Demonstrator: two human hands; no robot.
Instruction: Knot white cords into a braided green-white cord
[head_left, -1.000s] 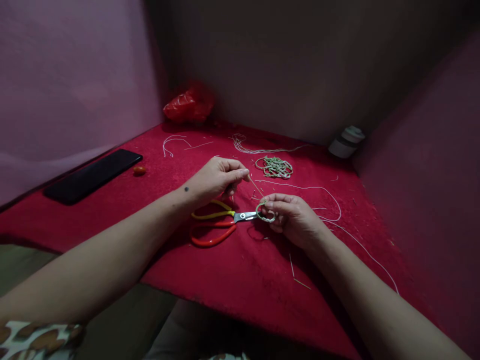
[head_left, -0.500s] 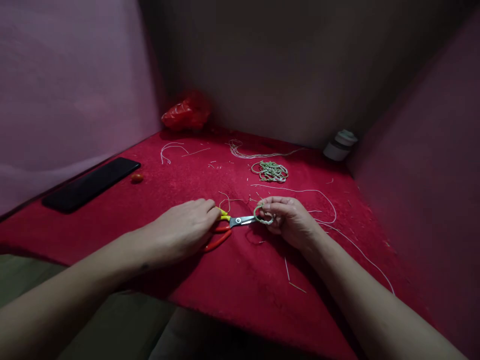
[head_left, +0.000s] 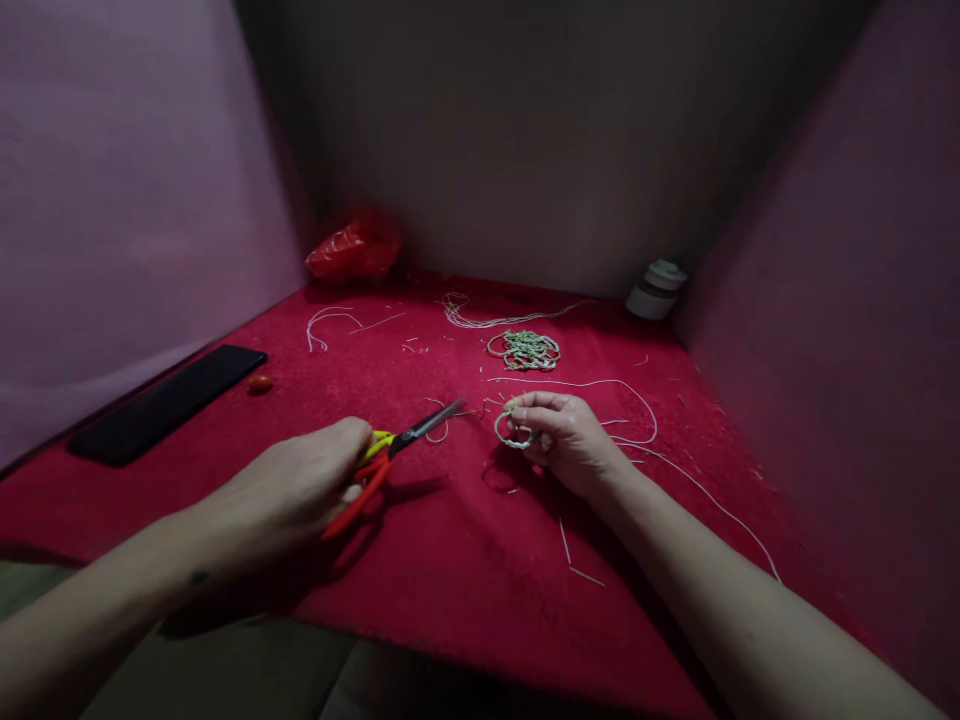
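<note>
My left hand (head_left: 300, 485) is closed round the handles of a pair of scissors (head_left: 425, 428), one handle yellow and the other red. Their blades look closed and point up to the right, apart from my right hand. Between the thumb and fingers of my right hand (head_left: 566, 438) is a small braided cord bracelet (head_left: 501, 430), green and white, held as a loop above the cloth. Just beyond lies a pile of similar green and white braided cord bracelets (head_left: 531, 350). Short cord offcuts are scattered around both hands.
Red cloth (head_left: 450, 590) covers the table. A black phone (head_left: 169, 405) and a small orange-red oval object (head_left: 260, 384) lie at left. Behind are a red plastic bag (head_left: 356, 248), a bundle of thin cords (head_left: 487, 321) and a white jar (head_left: 656, 290). A long white cord (head_left: 705, 487) curves at right.
My left hand has drawn the scissors away to the left, out of the bracelet's loop, and their blades have come together. My right hand keeps hold of the bracelet. The view has shifted slightly.
</note>
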